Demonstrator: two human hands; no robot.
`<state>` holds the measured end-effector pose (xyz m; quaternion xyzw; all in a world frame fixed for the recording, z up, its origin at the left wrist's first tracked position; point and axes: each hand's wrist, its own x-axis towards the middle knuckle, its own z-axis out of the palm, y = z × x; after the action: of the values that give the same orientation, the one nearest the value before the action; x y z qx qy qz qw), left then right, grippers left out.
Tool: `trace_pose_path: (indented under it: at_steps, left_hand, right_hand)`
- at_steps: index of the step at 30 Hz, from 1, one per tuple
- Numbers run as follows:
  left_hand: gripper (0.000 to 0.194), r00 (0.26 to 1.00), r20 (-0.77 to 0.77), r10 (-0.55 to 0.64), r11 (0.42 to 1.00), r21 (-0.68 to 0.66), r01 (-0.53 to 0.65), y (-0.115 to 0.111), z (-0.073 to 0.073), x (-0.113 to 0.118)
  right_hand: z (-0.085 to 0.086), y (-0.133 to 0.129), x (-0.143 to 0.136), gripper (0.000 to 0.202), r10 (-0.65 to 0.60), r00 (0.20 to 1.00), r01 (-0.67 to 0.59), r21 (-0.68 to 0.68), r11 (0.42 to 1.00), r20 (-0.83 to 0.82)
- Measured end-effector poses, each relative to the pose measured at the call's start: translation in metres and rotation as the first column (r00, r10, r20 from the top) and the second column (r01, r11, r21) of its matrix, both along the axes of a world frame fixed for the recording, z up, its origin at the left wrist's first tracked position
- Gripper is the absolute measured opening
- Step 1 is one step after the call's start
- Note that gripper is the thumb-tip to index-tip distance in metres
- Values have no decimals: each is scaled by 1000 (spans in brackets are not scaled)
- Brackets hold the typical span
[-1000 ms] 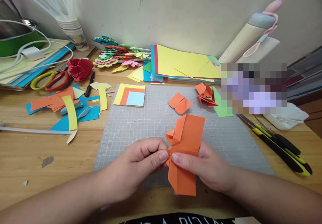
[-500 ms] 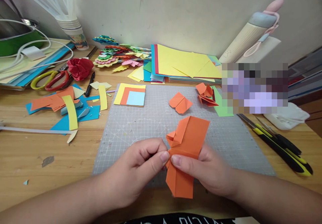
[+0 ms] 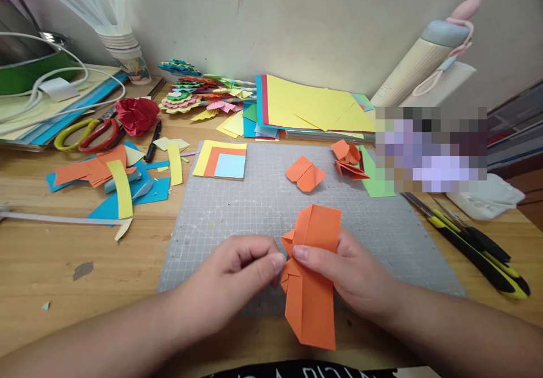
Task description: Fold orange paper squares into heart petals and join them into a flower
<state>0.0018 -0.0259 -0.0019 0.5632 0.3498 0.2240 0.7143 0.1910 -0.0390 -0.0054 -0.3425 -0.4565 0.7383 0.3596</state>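
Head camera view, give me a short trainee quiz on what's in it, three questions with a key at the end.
1. Left hand or right hand: whose thumb lies across the folded orange paper?
2. True or false: the scissors lie off the grey cutting mat.
3. Multiple choice: in the layered stack of paper squares, which colour is the smallest visible one? A) yellow B) orange C) light blue

Key: 1. Right hand. 2. True. 3. C.

Cut-off white ltrs on blk cloth at btm edge, no word legible.
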Motion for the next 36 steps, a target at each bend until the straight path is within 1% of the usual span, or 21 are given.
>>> trace_pose_path:
  at_steps: [3,5,7,12,15,17,19,21,26,28,32,34,36]
  left_hand:
    - [25,994,54,99,995,-34,-98,3,-3,0]
    - [21,990,64,125,991,-46,-122,5,-3,1]
    - [21,991,41,130,991,-29,-129,4,-2,2]
    - [20,983,-92,161,984,95,-152,1,-2,3]
    - [23,975,-161,152,977,175,-123,1,-3,3]
    - [22,980,-159,116,979,182,-87,1,-2,2]
    - [20,990,-117,73,987,149,-55,1,0,1]
    - [20,993,-99,59,993,111,-48,2,1,0]
    - [15,983,-136,121,991,81,-110,1,3,2]
    - [15,981,-150,125,989,100,-111,1,3,4]
    - [15,968,-198,156,976,182,-120,0,0,5]
    - [15,957,-234,173,968,221,-121,-2,-2,5]
    - [15,941,-280,191,954,279,-111,-5,-3,6]
  right_hand:
    - [0,0,-1,13,57,998,-58,-36,998,-20]
    - [-1,-1,-3,12,72,997,-72,-43,996,-5]
    - [-1,-1,-3,13,75,997,-73,-42,996,36]
    - [-3,0,-4,22,56,988,-52,-30,998,144]
    - [-2,1,-5,24,58,983,-50,-48,998,172]
    - [-1,1,-5,23,40,982,-33,-44,999,187]
    - [-1,1,-4,24,27,979,-23,-25,999,201]
    - [0,0,-4,24,20,977,-20,-3,1000,211]
    - [1,0,-4,26,20,963,-29,28,999,268]
    - [0,0,-5,25,18,950,-36,52,998,313]
    - [-1,-4,-6,24,6,906,-65,125,990,424]
    - [-1,-7,-6,23,-4,880,-100,193,976,475]
    - [0,-10,-7,23,-19,854,-149,280,948,520]
